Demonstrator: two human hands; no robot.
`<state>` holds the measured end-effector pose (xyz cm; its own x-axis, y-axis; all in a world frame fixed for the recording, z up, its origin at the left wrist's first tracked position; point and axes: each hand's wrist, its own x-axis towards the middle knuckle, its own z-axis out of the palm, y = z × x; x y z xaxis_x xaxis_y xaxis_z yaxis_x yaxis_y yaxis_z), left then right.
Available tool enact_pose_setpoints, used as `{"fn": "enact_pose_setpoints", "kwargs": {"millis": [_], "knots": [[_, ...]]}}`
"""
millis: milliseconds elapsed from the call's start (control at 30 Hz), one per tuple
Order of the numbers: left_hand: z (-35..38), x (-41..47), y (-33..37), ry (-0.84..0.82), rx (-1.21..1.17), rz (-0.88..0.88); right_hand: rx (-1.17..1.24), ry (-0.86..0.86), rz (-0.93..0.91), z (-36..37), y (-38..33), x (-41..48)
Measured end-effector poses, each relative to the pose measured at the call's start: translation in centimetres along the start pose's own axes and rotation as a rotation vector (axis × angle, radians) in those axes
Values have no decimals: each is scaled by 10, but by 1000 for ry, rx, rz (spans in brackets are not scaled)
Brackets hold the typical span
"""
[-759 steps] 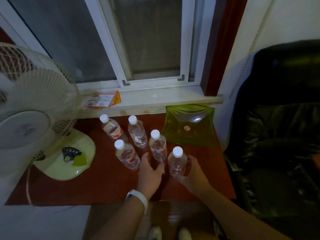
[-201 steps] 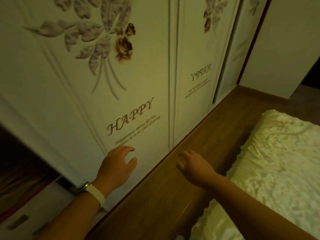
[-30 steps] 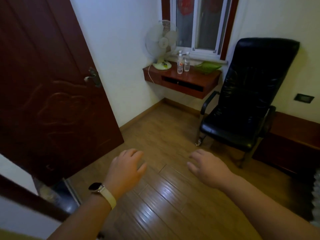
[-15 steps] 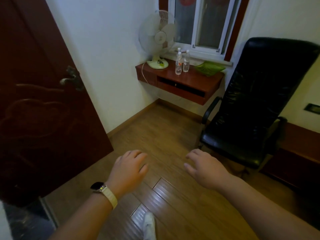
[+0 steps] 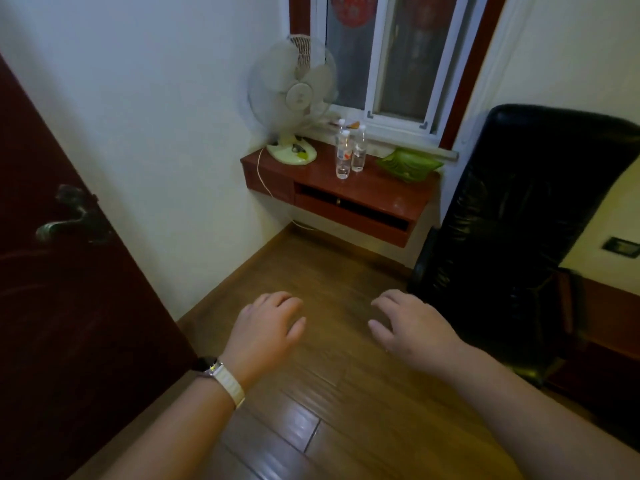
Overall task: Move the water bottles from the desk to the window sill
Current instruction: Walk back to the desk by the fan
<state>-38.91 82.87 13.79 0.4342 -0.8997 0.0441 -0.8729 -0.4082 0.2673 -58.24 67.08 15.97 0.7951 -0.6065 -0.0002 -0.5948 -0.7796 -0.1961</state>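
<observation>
Hands: left, right empty, spread | desk nearer | bottles still clustered on it

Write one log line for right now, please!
left hand: empty | right hand: empty | bottles: on desk | stage: approaching

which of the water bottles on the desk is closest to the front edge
The front bottle, with the red-and-white label, standing left of and ahead of its neighbour; a third cap shows behind.
</observation>
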Motion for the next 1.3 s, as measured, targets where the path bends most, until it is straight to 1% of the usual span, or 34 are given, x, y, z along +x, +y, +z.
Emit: {"fn": "enact_pose_setpoints", "kwargs": {"millis": [167,300,400,533,667,767,900,1067,1300], "knots": [[-7,60,-20,-22,-30,37,27,4,47,-2,5,60],[3,110,-31,-57,-28,34,45,-73,60,14,24,106],[12,154,-43,-64,-17,4,98,-114,81,27,43,150],[15,231,-56,-62,-55,-77,166,-127,80,33,74,224],[11,322,-52,-54,-36,-78,203,-142,86,17,119,302],[3,385,-39,-54,-27,-49,194,-148,87,-3,151,353],[-4,457,-32,-2,-41,-10,180,-110,85,-28,186,416],[-7,521,-41,-20,-124,-15,177,-114,81,-37,201,475],[10,625,-83,-14,-160,27,186,-133,120,-23,218,571]]}}
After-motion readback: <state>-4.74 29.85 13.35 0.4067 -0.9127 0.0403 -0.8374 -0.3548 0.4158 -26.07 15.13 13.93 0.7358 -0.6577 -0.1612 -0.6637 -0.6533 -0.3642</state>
